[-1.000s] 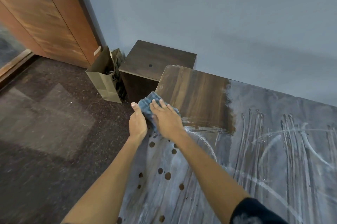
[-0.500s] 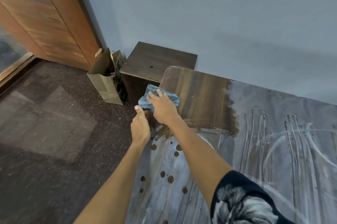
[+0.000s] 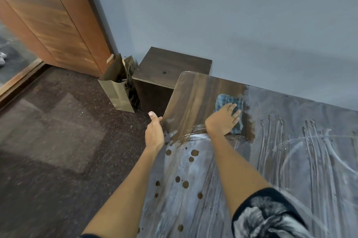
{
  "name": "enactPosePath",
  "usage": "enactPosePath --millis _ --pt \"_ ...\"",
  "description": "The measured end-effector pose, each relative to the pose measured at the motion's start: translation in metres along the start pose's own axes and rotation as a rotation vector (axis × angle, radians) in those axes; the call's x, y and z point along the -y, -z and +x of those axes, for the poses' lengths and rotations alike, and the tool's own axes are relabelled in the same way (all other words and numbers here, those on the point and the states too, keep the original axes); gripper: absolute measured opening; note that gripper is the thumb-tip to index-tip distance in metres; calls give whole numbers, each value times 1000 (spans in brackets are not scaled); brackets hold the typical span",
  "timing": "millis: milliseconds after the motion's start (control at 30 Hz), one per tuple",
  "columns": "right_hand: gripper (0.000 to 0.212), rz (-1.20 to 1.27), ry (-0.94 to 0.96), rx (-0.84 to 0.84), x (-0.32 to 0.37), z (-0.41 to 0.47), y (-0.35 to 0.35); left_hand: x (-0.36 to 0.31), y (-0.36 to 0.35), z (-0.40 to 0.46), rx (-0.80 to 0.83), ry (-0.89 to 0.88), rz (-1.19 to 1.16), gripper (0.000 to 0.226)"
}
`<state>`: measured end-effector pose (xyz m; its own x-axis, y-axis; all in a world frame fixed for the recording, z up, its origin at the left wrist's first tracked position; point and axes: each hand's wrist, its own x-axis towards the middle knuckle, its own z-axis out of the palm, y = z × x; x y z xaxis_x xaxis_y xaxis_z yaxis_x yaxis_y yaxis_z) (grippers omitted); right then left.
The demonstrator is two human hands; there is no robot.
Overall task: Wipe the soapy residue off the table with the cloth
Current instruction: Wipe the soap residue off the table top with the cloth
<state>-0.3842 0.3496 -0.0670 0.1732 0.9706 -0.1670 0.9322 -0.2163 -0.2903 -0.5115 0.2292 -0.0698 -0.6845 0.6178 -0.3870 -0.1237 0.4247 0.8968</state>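
Head view shows a dark wooden bench, wiped bare at its far left corner, soapy residue elsewhere. Right hand presses spread fingers on the blue cloth; left hand grips the bench edge. Beside it stand a low cabinet and paper bag.

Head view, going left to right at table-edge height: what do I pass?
Door → paper bag → left hand gripping the table edge → right hand → cloth under its fingers → soapy residue.
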Motion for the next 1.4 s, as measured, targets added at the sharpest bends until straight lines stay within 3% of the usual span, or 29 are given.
enactPosePath --millis 67,133,267,400,467,533,667,767,867,967,1100,1167,1300,1400 --pt "68 -27 112 -27 13 -27 -10 -1 0 0 7 22 -7 81" --pt "67 -36 343 -8 25 -57 -23 -3 -1 -2 -15 57 -19 82" --pt "62 17 766 191 30 -103 -35 -9 -5 -7 -101 97 -28 81" --pt "56 37 909 330 14 -89 -22 -6 -7 -21 -185 94 32 77" --pt "49 -2 957 321 5 -79 -14 -5 -6 -26 -200 91 65 77" --pt "50 0 837 253 -6 -67 -9 -3 -5 -28 -177 85 84 78" --pt "64 -30 317 22 -48 -37 10 -2 -1 -38 -154 9 128 71" --pt "58 -38 76 4 -68 -23 17 1 0 -39 -139 -16 149 70" --pt "60 -9 -37 0 -52 -28 12 1 1 -38 -121 -8 159 70" --pt "59 39 75 1 -18 -61 -1 2 3 -35 -104 25 138 72" --pt "59 23 646 197 25 -124 -26 1 7 -30 -108 90 27 78" --pt "56 -3 785 328 31 -130 -28 2 11 -30 -147 133 -33 82" --pt "53 -30 830 348 8 -106 -24 8 16 -39 -99 160 -32 86" --pt "55 -36 644 214 -30 -75 -6 8 19 -48 -32 149 3 85"
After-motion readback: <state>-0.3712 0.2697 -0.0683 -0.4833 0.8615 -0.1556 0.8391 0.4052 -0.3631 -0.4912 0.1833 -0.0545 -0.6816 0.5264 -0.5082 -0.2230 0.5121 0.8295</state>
